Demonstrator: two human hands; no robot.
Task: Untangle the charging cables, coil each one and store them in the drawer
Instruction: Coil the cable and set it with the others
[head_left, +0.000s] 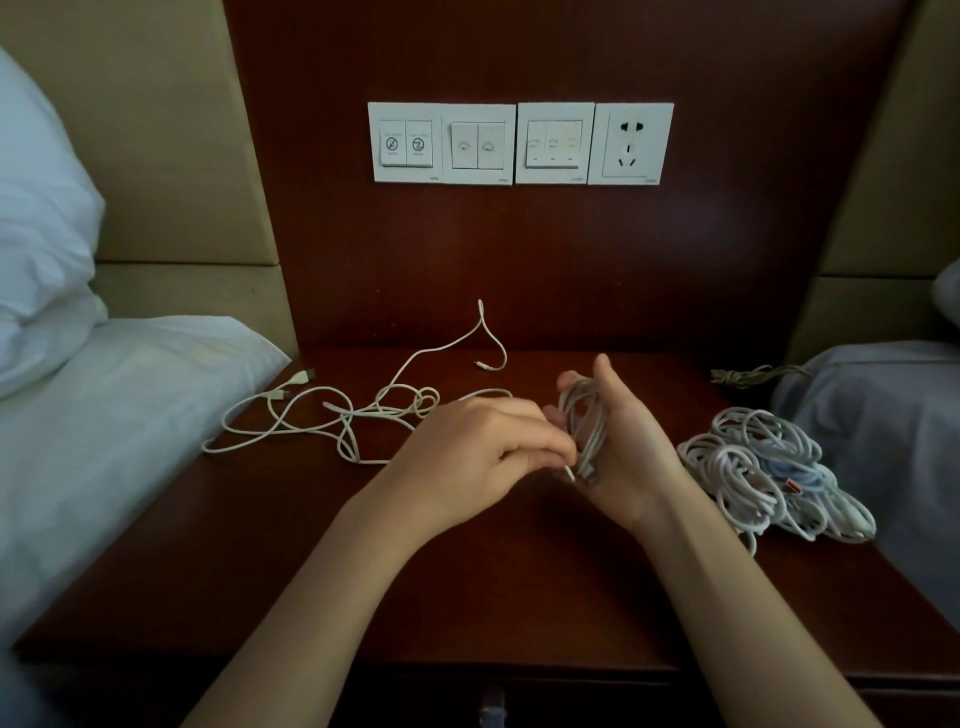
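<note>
Right hand (628, 447) stands palm-in over the middle of the table (467, 587), thumb up, its fingers curled round a small coil of white cable (587, 421) that loops across the palm. Left hand (478, 447) is just beside it, knuckles up, fingertips pinching the thin loose end of that same cable (570, 472) at the bottom of the coil, so both hands are gripping the one cable.

To the left on the table lies a loose tangle of white cables (363, 410), knotted in the middle, with one strand rising in a loop towards the back wall and plugs trailing out near the bed (104, 415). To the right, near the wrist, sits a heap of coiled white cables (763, 467), with a bit of blue among them. A dark cord (748, 374) lies at the far right edge.

On the wood panel behind are a row of switches (519, 143) and a socket (631, 143). A white pillow (41, 249) leans at the left
</note>
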